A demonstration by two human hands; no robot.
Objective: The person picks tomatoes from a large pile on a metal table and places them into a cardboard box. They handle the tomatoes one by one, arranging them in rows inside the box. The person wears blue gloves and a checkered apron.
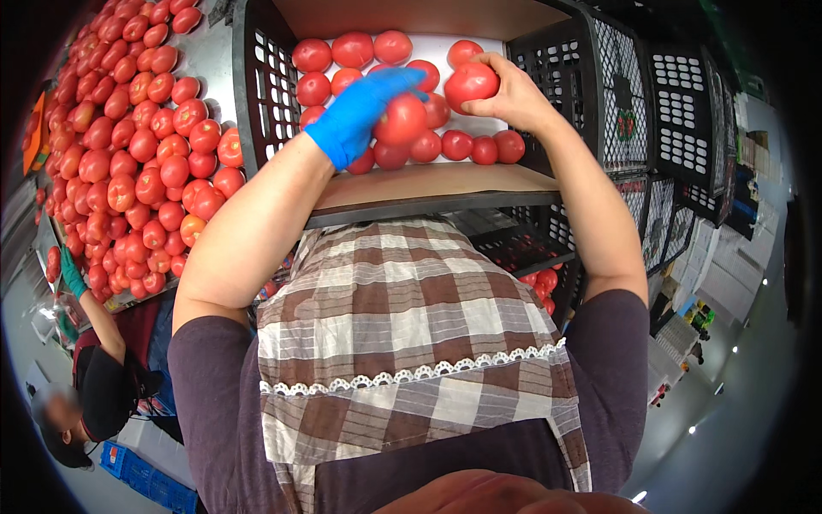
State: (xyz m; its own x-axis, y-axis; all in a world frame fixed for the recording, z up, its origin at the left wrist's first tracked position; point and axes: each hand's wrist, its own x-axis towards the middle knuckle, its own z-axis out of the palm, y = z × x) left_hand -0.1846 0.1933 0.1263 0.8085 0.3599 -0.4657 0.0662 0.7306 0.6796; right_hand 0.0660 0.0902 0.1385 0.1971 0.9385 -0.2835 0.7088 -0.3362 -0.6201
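Observation:
A black plastic crate [257, 94] lined with white paper holds several red tomatoes [351, 50]. My left hand [360, 111], in a blue glove, reaches into the crate and rests on a tomato [401, 122] among the others; whether it grips it is unclear. My bare right hand [505, 90] is closed around a large red tomato [470, 82] just above the crate's right side. A brown and white checked apron [402, 334] covers my front below the crate.
A big heap of loose tomatoes [145, 146] lies on a metal surface to the left. Stacked black crates [676, 128] stand at the right, one lower crate [539, 283] with tomatoes. Another person [94, 385] in a dark cap reaches toward the heap with a green-gloved hand [72, 274].

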